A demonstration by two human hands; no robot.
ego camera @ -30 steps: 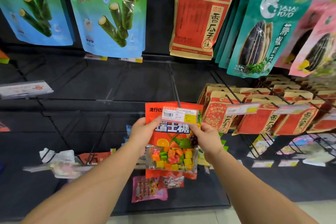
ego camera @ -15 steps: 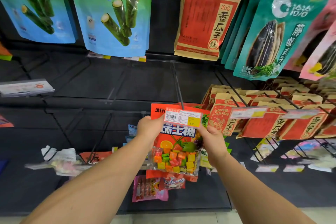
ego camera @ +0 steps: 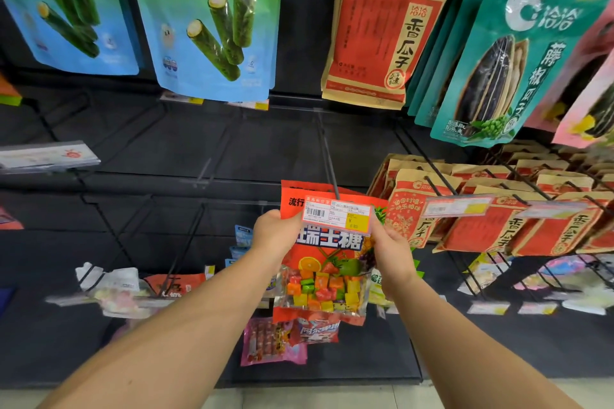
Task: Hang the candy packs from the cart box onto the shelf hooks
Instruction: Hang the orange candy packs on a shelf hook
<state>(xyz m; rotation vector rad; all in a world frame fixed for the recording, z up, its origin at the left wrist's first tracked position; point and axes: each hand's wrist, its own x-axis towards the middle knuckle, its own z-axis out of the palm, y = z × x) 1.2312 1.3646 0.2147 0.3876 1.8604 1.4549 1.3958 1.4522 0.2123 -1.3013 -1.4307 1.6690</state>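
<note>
At black wire hook [ego camera: 327, 156]: left hand [ego camera: 275, 236], right hand [ego camera: 392, 251] fingers grip glossy candy pack [ego camera: 327, 276].

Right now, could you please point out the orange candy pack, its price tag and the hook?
orange candy pack [ego camera: 327, 279]: head view, fruit picture.
price tag [ego camera: 337, 216]: head view, white middle.
hook [ego camera: 327, 153]: head view, bare wire.

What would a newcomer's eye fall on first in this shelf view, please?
Probably the orange candy pack at centre, gripped at its upper sides by the left hand and right hand, just behind a price tag. Next, the big green seaweed-roll bag hanging upper left.
</note>
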